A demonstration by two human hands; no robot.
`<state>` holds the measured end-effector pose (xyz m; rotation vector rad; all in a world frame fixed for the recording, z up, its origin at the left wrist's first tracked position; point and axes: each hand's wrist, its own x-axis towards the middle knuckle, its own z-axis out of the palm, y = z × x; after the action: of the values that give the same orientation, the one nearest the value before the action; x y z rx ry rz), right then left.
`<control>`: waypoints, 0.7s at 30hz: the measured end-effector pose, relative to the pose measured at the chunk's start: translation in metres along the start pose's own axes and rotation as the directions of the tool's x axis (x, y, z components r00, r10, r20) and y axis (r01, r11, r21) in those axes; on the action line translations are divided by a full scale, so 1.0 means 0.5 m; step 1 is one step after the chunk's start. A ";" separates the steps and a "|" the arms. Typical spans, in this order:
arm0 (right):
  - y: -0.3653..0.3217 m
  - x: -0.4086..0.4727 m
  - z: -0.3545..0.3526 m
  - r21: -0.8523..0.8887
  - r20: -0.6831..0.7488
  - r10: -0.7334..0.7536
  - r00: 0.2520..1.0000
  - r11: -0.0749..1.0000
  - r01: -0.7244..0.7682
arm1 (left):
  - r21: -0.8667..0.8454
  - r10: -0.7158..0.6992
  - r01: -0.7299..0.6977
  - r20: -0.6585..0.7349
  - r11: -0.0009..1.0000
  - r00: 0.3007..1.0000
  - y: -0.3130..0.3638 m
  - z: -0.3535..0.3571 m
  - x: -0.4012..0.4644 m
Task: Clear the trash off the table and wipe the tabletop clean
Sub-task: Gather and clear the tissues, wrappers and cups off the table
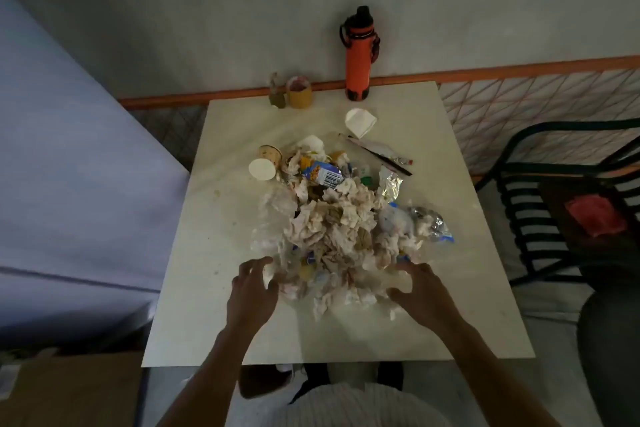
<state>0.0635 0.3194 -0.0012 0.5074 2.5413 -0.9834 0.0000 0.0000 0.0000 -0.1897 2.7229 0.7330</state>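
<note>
A heap of crumpled tissues and wrappers covers the middle of the pale square table. My left hand rests on the heap's near left edge, fingers curled into the tissue and clear plastic. At the near right edge, my right hand has its fingers spread against the tissues. Two tipped paper cups lie at the heap's far left. A blue snack packet, crumpled foil and a plastic bag sit among the trash. A folded white paper box and a sachet with a dark stick lie farther back.
An orange bottle, a yellow cup and a small figurine stand along the table's far edge by the wall. A dark slatted chair with a red cloth is at the right. A cardboard box sits at lower left.
</note>
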 end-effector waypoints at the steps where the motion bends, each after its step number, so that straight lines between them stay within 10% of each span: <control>1: -0.003 0.001 0.006 -0.027 0.019 0.026 0.999 0.999 -0.026 | 0.019 0.003 -0.003 0.020 1.000 1.000 -0.002 -0.003 0.013; 21: -0.007 0.018 0.138 -0.088 -0.125 0.256 0.959 0.960 -0.267 | 0.133 0.053 -0.079 0.186 0.988 0.981 -0.061 0.019 0.148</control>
<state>0.0681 0.2709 -0.0511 0.8651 2.5211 -0.7419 -0.0611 -0.0247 -0.0466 0.0006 2.6025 0.5446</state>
